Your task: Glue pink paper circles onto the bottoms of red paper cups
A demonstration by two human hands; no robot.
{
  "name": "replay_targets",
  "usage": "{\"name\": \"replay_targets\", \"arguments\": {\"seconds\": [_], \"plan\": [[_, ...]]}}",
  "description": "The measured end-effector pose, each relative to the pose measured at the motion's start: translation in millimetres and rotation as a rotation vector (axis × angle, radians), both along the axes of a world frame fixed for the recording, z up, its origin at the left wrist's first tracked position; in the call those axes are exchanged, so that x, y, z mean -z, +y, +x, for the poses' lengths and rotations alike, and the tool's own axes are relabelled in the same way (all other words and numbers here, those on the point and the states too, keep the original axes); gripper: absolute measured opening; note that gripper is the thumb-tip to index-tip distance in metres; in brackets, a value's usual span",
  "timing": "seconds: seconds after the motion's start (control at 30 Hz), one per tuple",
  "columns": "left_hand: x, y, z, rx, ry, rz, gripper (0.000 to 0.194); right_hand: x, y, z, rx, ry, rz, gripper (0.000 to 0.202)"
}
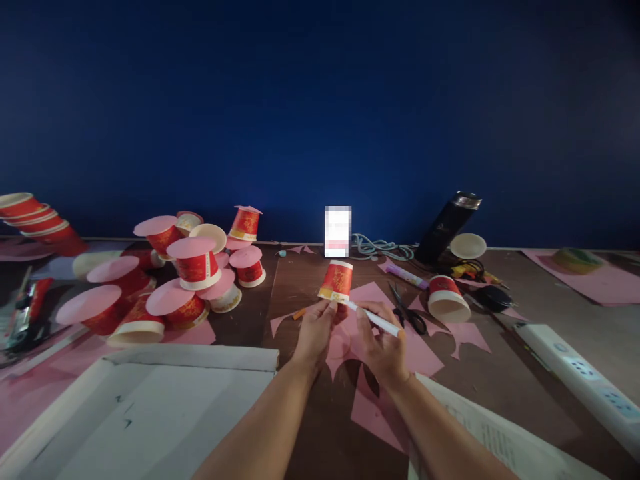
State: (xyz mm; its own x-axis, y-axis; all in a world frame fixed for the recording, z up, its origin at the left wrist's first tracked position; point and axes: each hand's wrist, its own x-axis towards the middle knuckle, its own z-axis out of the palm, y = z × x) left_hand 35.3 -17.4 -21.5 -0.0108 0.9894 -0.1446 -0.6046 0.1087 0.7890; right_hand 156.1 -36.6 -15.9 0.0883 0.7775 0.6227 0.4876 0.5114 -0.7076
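— Right, centre of the frame: how is that left hand doing?

— It's pinching a red paper cup, thumb and fingers closing on the rim. The cup is facing mouth down, leaning a touch. The thumb is showing, but the other fingertips are hiding behind the cup.

— And the right hand, just beside it?

— Curling round a white marker, gripping it like a pen! The orange end is pointing to the lower right, the other end is aiming at the cup's rim. Whether the tip is touching, I can't tell. Some of those fingers are tucking under, out of sight.

— What's lying below?

— Pink paper is spreading under both hands, partly covered by them. Black scissors are lying right of centre, and left of the cup a small orange piece is lying, too small to name.

— Just above the cup?

— A bright screen is glowing, its contents dissolving into blocks.

— And over on the left?

— Cups with pink discs are crowding together, overlapping so much that I'm losing count!

— Edges?

— The forearms are running off the bottom. A white tray is being cut off lower left. Lower right, the right forearm is covering part of a printed sheet, its lettering blurring beyond reading.
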Motion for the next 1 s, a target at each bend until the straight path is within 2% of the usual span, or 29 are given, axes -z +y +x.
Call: {"name": "replay_targets", "arguments": {"seconds": [0.2,0.47,0.7,0.83,1.0], "plan": [[-1.0,0.1,-1.9,0.004,-0.124,-0.018,0.03,-1.1,-0.5,-0.8,0.014,0.012,0.011,0.011],[0.2,0.8,-2.4,0.03,-0.144,-0.03,0.02,-3.4,-1.1,-0.4,-0.001,-0.054,0.049,0.014],[0.5,0.8,-4.7,-0.001,-0.217,-0.05,0.02,-1.0,-0.3,-0.4,0.013,-0.016,0.01,0.013],[3.3,1.5,-3.1,0.026,-0.195,-0.02,0.013,-0.8,-1.6,-1.7,-0.053,-0.045,0.022,0.016],[3.3,1.2,-3.0,0.029,-0.167,-0.024,0.018,-0.9,-1.4,-1.3,-0.03,-0.038,0.057,0.017]]}}
